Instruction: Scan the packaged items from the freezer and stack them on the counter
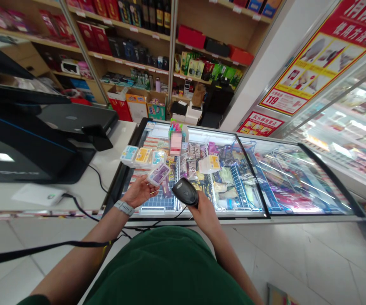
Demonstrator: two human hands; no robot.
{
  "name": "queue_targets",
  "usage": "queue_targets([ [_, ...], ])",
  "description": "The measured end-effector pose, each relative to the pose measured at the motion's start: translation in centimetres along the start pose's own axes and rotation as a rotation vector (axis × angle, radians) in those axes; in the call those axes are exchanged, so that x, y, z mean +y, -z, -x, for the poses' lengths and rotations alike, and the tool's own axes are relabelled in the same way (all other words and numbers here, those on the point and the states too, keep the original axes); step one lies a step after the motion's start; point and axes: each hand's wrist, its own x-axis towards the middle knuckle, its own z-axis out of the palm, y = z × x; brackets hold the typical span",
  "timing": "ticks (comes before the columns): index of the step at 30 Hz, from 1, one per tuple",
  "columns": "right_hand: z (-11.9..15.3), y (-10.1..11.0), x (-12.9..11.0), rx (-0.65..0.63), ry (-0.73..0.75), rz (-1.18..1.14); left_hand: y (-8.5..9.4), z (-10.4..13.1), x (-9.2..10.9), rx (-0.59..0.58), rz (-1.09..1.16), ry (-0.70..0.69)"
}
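Note:
My left hand (138,192), with a watch on its wrist, grips the near corner of a purple-and-white plastic pack (159,173) tilted above the freezer's glass lid. In my right hand (205,214) is a black barcode scanner (185,192), its head turned toward the pack. Close behind the held pack stand a blue-and-white pack (129,155), a yellow-and-white pack (143,156) and another blue-labelled pack (159,157). Farther right on the lid sits a stack of white packs with a yellow label (209,164). What the packs contain is too small to read.
The chest freezer (270,217) stretches right, bagged goods showing through its glass. A tub of colourful items (178,129) stands at its back edge. On the left counter (106,163) are a dark checkout terminal (20,140) and a white device (38,194). Cables hang in front of me.

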Motion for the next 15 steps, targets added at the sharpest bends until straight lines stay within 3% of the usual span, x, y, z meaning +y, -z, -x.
queue_targets([
  [15, -0.56, 0.05, 0.28, -0.004, 0.000, -0.041, -0.60, -0.02, 0.64, 0.028, -0.051, -0.041],
])
